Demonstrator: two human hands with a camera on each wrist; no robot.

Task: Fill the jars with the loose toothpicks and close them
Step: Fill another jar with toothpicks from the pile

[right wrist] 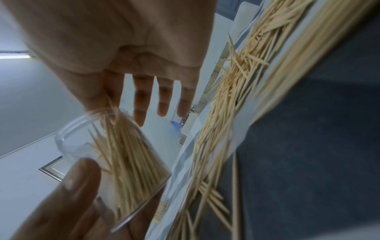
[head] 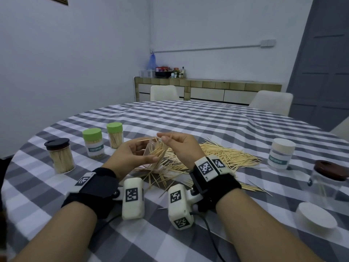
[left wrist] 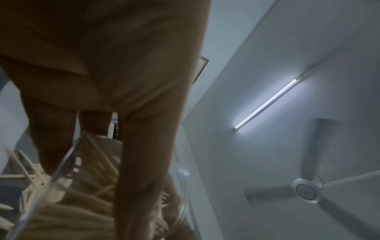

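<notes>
- A round table under a grey-and-white checked cloth (head: pixel 217 121) fills a pale-walled room, with a sideboard (head: pixel 207 89) and chairs behind.
- The left hand (head: pixel 132 154) curls its fingers and thumb round a clear open jar (head: pixel 153 156), tilted toward the right and partly filled with toothpicks.
- The right hand (head: pixel 179 146) pinches a few toothpicks at the jar's mouth, its other fingers spread.
- Risk, as I judge it: with the jar tilted, picks could slide out or catch crosswise on the rim, and a slack pinch would drop them back on the pile.
- The loose toothpicks (head: pixel 222 154) lie just beyond and under the hands.
- To the left stand three capped, filled jars: one black-lidded (head: pixel 59 156), two green-lidded (head: pixel 93 142).
- To the right stand a white-lidded jar (head: pixel 281 154), apparently empty, a brown-lidded one (head: pixel 328 180) holding few picks, and a loose white lid (head: pixel 317 218).
</notes>
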